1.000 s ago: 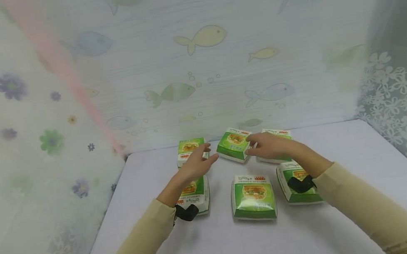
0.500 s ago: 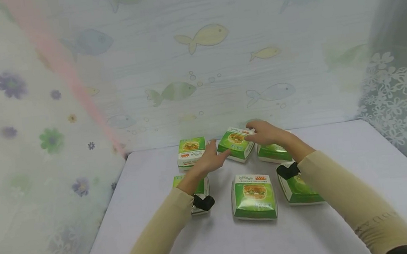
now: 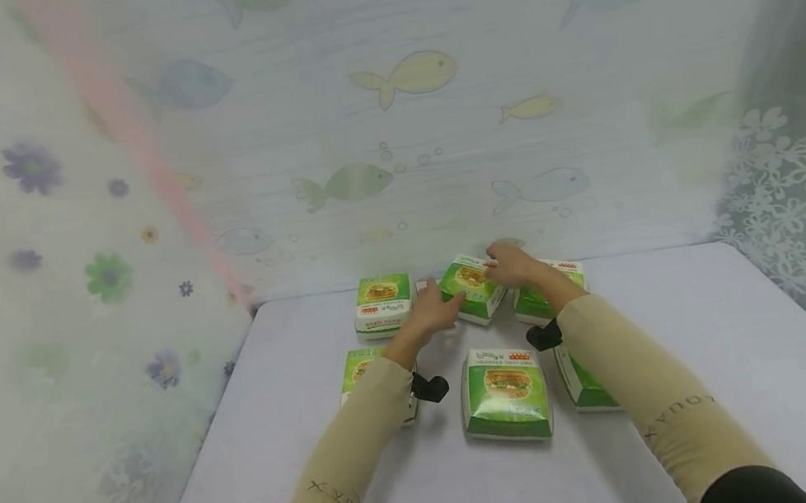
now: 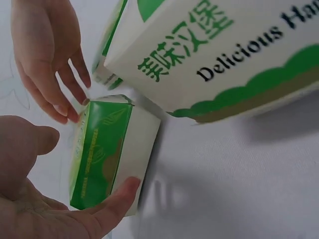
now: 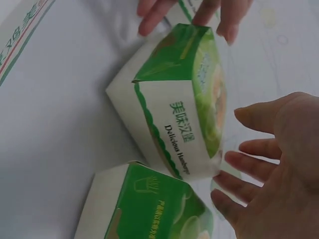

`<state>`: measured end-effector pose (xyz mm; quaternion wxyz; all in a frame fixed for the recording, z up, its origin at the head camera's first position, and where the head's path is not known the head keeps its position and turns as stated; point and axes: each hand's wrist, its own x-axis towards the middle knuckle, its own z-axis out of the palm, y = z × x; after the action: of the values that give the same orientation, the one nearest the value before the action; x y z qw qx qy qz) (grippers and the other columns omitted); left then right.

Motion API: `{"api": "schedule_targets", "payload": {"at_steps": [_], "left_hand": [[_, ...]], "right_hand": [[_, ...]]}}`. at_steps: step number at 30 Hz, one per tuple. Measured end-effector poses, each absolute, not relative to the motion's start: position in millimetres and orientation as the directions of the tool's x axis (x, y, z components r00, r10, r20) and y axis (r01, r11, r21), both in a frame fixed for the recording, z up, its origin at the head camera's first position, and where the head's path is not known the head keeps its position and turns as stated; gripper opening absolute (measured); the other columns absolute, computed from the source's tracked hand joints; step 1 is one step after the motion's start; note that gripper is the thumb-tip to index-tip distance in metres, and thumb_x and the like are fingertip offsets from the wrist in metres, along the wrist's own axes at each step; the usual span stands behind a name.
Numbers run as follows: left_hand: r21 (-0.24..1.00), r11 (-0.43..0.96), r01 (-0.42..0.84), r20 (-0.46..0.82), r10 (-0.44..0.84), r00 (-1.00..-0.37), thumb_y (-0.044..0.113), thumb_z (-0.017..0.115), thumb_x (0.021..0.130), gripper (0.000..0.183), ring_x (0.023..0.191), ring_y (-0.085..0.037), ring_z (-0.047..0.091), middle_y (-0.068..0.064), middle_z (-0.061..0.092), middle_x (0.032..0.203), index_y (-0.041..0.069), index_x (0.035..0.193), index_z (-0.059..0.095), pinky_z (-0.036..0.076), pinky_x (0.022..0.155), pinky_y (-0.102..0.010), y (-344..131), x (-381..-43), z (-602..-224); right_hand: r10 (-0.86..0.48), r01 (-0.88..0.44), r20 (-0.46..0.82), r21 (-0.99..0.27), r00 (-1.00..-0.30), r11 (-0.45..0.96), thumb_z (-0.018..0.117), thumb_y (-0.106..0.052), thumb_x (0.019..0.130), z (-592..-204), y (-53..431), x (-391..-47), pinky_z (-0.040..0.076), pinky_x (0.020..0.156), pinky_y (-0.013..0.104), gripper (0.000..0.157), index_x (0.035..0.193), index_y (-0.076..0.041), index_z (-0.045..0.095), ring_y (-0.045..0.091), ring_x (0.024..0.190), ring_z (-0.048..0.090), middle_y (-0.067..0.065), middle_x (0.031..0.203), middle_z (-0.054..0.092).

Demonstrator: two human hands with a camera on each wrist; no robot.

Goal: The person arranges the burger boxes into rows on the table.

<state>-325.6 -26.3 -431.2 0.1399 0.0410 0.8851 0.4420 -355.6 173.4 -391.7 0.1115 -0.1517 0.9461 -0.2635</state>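
Observation:
A green-and-white burger box (image 3: pixel 468 281) sits at the middle of the back row, turned at an angle. My left hand (image 3: pixel 431 311) is at its left and front side, and one extended finger overlaps the box's side (image 4: pixel 99 149) in the left wrist view. At the box's far right corner is my right hand (image 3: pixel 512 264); its spread fingertips are right at the corner of the box (image 5: pixel 174 119) in the right wrist view. Neither hand's fingers are curled round it.
Matching boxes stand at back left (image 3: pixel 383 303) and back right (image 3: pixel 534 303). In the front row are a middle box (image 3: pixel 505 393), a left box (image 3: pixel 359 364) and a right box (image 3: pixel 585 380), the outer two partly hidden by sleeves. A patterned curtain (image 3: pixel 400 227) rises behind the white table (image 3: pixel 679 319).
My left hand has moved right, from beside the back-left box to the middle back box. My right hand has shifted slightly left toward its far corner. That box has slid slightly right.

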Motion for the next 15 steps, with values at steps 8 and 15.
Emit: {"api": "schedule_targets", "payload": {"at_steps": [8, 15], "left_hand": [[0.771, 0.635, -0.045, -0.194, 0.166, -0.967, 0.035, 0.052, 0.107, 0.067, 0.136, -0.037, 0.046, -0.029, 0.039, 0.152, -0.004, 0.156, 0.028, 0.042, 0.112, -0.049, -11, -337, -431], [0.768, 0.641, -0.007, -0.169, 0.192, -0.967, 0.024, 0.047, 0.108, 0.068, 0.154, -0.038, 0.020, -0.028, 0.021, 0.165, -0.002, 0.162, 0.015, 0.024, 0.124, -0.048, -9, -346, -433]], "right_hand": [[-0.358, -0.277, -0.114, -0.434, -0.927, 0.857, 0.051, -0.013, 0.101, -399, 173, -357, 0.050, 0.093, 0.050, 0.034, 0.122, 0.014, 0.056, 0.038, 0.104, 0.060, 0.027, 0.114, 0.063], [-0.276, -0.195, -0.152, -0.405, -0.949, 0.893, 0.059, -0.018, 0.100, -390, 171, -345, 0.044, 0.073, 0.039, 0.020, 0.097, 0.001, 0.056, 0.023, 0.078, 0.049, 0.010, 0.086, 0.054]]}}
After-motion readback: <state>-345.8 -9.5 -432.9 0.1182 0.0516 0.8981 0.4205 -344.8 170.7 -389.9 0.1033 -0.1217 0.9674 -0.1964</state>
